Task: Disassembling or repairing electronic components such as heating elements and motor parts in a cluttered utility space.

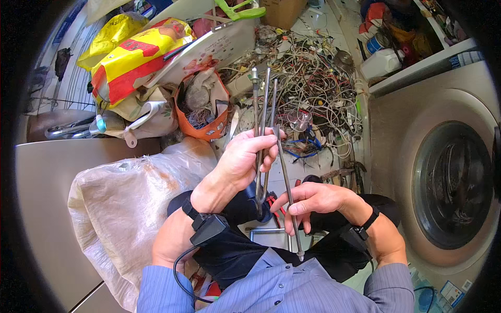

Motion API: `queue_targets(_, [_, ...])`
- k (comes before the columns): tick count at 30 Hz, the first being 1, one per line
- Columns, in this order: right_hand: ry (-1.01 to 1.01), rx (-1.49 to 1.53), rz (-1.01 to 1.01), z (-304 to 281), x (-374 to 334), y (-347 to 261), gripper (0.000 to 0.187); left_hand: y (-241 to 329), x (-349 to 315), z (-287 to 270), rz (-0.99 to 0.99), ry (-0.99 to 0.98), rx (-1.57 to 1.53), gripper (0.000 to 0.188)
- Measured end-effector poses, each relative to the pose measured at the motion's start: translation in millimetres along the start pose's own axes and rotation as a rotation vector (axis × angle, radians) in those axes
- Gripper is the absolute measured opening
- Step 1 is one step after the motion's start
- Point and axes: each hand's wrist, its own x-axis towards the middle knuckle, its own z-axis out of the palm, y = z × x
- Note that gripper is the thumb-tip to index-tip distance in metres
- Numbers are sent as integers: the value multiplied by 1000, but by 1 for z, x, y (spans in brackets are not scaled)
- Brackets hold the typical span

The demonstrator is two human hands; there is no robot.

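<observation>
My left hand (242, 156) is closed around a bent metal tube (258, 177), thin and dull grey, which looks like a heating element. Its lower part makes a narrow U-bend, and a fitting shows at one upper end. From that same grip a long straight metal rod (284, 172) slants down, with a small fitting at its lower end above my lap. Whether rod and tube are one piece I cannot tell. My right hand (310, 202) pinches the rod near its lower half, thumb against it and the other fingers loosely curled.
Tangled cables (313, 88) spread over the floor ahead. An orange bag (216, 122) of wire stands left of them; a whitish sack (125, 203) lies nearer. A front-loading washer (396, 172) is at right. Hammers (355, 175) and red-handled pliers (276, 204) lie near my legs.
</observation>
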Motion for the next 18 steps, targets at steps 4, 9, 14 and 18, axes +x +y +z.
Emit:
queue_targets(4, [32, 4, 3, 2, 0, -1, 42, 1, -1, 2, 8, -2, -16, 25])
queue_targets(9, [54, -5, 14, 1, 0, -2, 42, 3, -1, 2, -3, 7, -22, 25])
queue_targets(14, [64, -14, 23, 1, 1, -2, 43, 3, -1, 1, 2, 12, -18, 25])
queue_targets(18, [66, -14, 23, 1, 1, -2, 43, 3, -1, 3, 6, 11, -9, 24])
